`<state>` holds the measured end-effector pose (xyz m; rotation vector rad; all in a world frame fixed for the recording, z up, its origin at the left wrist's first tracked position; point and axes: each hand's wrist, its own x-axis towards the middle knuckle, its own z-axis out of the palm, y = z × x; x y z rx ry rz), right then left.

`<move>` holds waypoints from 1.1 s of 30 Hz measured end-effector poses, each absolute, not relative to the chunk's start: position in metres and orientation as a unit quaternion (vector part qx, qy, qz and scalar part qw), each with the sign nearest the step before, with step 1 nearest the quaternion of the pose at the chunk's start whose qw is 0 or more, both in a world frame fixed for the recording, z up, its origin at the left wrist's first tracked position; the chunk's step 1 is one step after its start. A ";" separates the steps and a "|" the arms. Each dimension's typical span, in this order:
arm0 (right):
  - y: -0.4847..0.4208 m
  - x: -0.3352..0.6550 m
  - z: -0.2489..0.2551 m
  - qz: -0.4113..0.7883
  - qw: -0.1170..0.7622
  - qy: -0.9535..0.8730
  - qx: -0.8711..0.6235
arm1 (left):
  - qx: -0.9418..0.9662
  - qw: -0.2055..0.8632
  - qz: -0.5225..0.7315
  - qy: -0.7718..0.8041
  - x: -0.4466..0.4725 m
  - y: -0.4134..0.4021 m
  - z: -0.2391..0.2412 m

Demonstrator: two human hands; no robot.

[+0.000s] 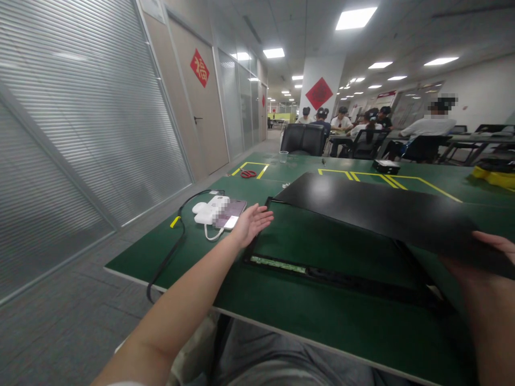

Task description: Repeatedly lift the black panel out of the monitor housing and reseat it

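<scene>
A thin black panel (362, 206) is tilted over the green table, its far left end low near a frame corner. My right hand (483, 257) grips the panel's right end, fingers on top and the palm beneath. Below it on the table lies a black rectangular frame (362, 284), with a green strip showing along its near left side. My left hand (253, 222) is open, fingers stretched out, beside the frame's left edge; nothing is in it. Just left of that hand are a phone (234, 213) and a white device (210, 209) with a short white cable.
Red-handled scissors (248, 173), a clear cup (284, 156) and a small black box (386, 167) stand farther back on the green table (161, 257). A black cable (173, 254) hangs over the left edge. Beyond are a black chair (302, 139) and several seated people.
</scene>
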<state>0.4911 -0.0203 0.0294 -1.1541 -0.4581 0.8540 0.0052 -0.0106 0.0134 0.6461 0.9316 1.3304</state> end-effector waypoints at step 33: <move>-0.016 0.455 0.022 0.525 0.535 -0.304 -0.588 | 0.348 0.597 0.628 0.357 -0.020 -0.013 0.036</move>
